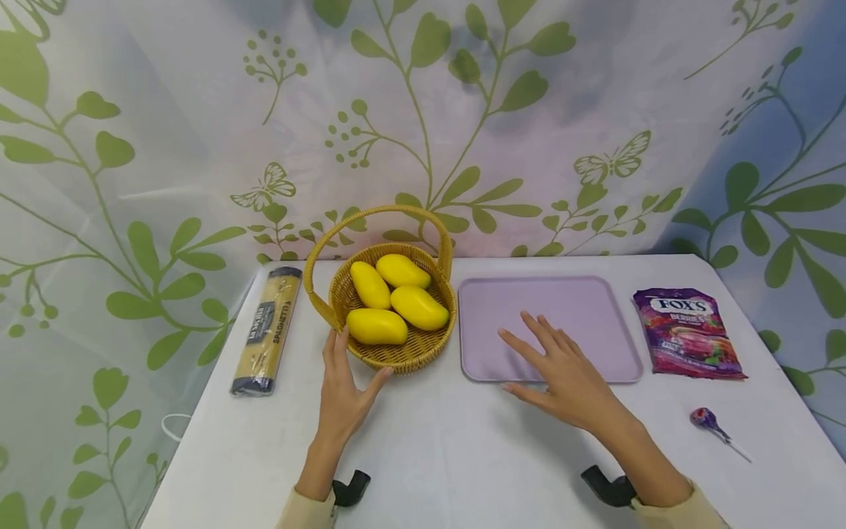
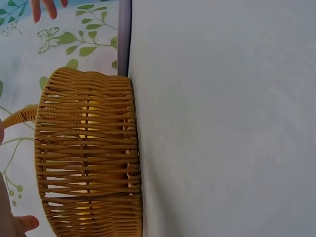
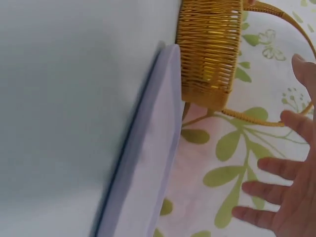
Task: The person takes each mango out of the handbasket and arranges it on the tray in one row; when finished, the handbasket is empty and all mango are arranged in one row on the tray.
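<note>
A yellow wicker basket (image 1: 396, 364) with a tall arched handle stands left of centre and holds several yellow mangoes (image 1: 377, 326). My left hand (image 1: 344, 400) is at the basket's front left side, fingers extended and thumb spread; whether the fingertips touch the rim I cannot tell. In the left wrist view, the thumb (image 2: 27, 222) shows apart from the wicker wall (image 2: 89, 158). My right hand (image 1: 568, 378) hovers over the front of a lilac tray (image 1: 548, 294), fingers spread and holding nothing. In the right wrist view, its fingers (image 3: 266, 191) are straight.
Left of the basket lies a pack of spaghetti (image 1: 266, 330). On the right are a purple Fox's candy bag (image 1: 689, 334) and, in front of it, a wrapped lollipop (image 1: 706, 419). A leaf-patterned curtain (image 1: 502, 147) hangs behind the white table (image 1: 449, 455).
</note>
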### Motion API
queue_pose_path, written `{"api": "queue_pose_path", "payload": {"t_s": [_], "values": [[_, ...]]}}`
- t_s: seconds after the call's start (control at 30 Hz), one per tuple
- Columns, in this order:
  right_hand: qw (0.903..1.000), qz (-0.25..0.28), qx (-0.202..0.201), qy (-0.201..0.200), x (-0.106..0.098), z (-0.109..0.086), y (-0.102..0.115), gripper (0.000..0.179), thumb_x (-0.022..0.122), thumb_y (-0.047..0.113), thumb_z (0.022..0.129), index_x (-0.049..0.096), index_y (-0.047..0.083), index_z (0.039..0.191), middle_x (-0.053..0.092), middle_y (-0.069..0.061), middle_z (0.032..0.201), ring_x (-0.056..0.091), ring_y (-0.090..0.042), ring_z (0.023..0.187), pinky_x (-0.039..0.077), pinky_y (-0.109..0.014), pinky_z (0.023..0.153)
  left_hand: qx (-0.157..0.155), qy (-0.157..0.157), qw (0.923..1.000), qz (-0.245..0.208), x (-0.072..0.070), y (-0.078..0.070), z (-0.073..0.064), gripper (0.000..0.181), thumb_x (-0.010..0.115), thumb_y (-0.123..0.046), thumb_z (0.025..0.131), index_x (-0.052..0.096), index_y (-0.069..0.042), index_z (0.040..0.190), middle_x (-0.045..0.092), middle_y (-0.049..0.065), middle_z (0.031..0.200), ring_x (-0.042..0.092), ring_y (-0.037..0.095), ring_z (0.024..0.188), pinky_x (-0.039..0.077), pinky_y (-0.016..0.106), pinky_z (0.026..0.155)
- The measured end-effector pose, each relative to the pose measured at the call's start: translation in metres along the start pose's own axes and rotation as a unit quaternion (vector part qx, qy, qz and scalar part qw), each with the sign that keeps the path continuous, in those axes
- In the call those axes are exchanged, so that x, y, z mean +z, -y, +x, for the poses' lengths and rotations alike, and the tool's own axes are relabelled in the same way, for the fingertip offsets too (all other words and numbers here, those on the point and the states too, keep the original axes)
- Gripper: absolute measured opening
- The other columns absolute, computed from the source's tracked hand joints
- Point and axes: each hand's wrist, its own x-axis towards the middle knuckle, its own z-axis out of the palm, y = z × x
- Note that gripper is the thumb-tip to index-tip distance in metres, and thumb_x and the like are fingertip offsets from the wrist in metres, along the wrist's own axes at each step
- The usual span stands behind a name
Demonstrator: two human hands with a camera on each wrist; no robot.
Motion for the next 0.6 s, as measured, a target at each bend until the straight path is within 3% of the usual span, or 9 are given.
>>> {"api": "queue_pose_path", "payload": {"t_s": [0.2, 0.4, 0.6], "values": [[0.996, 0.037, -0.079, 0.017, 0.005, 0.037, 0.011, 0.078, 0.075, 0.043, 0.084, 0.037, 0.03, 0.151, 0.027, -0.014, 0.16, 0.039, -0.041, 0.139, 0.042, -0.062, 0.102, -0.009, -0.01, 0.9995, -0.029, 0.009, 0.009, 0.002, 0.101, 0.08, -0.042, 0.08, 0.022, -0.005, 0.154, 0.022, 0.023, 0.157, 0.031, 0.043, 0.142, 0.038, 0.062, 0.106], [0.9924, 0.065, -0.099, 0.031, 0.014, 0.067, 0.025, 0.072, 0.075, 0.041, 0.085, 0.043, 0.028, 0.149, 0.031, -0.015, 0.157, 0.045, -0.039, 0.134, 0.046, -0.06, 0.099, -0.015, -0.022, 0.9988, -0.041, 0.02, 0.024, 0.0, 0.106, 0.084, -0.042, 0.074, 0.024, -0.005, 0.153, 0.028, 0.016, 0.156, 0.035, 0.033, 0.141, 0.042, 0.055, 0.106], [0.9876, 0.089, -0.122, 0.043, 0.022, 0.096, 0.04, 0.067, 0.073, 0.037, 0.088, 0.044, 0.027, 0.148, 0.033, -0.016, 0.156, 0.043, -0.039, 0.136, 0.044, -0.057, 0.103, -0.008, -0.036, 0.996, -0.081, 0.024, 0.031, 0.001, 0.105, 0.087, -0.035, 0.072, 0.026, -0.006, 0.153, 0.03, 0.012, 0.155, 0.041, 0.029, 0.136, 0.044, 0.053, 0.1]]}}
